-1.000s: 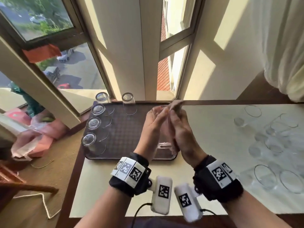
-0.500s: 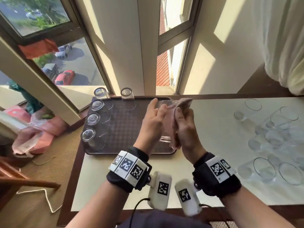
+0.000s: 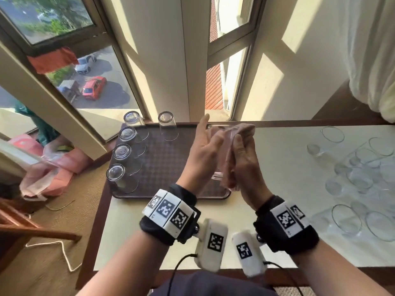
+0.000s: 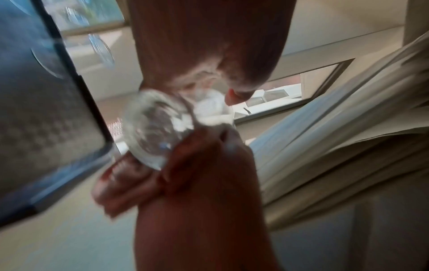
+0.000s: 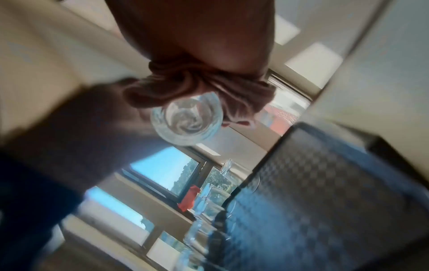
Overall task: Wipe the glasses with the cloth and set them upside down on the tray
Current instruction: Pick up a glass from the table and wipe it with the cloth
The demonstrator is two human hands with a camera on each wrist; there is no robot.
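Note:
I hold a clear glass (image 3: 220,144) upright between both hands, above the right end of the dark tray (image 3: 171,174). My left hand (image 3: 203,154) holds its left side, the index finger stretched up past the rim. My right hand (image 3: 245,163) grips the pink cloth (image 3: 245,130) and presses it against the glass's right side and rim. The left wrist view shows the glass's base (image 4: 155,126), blurred. In the right wrist view the bunched cloth (image 5: 185,82) sits just behind the glass (image 5: 185,121). Several glasses (image 3: 126,150) stand upside down along the tray's left and far edges.
Several upright glasses (image 3: 359,174) crowd the right part of the cream table (image 3: 277,167). Windows and a wall rise just behind the table's far edge. A white curtain (image 3: 372,50) hangs at the far right. Pink bags (image 3: 53,167) lie on the floor to the left.
Both hands have turned the glass while rubbing it, and the cloth has slid up to the rim. My left fingers have stretched out longer along the glass.

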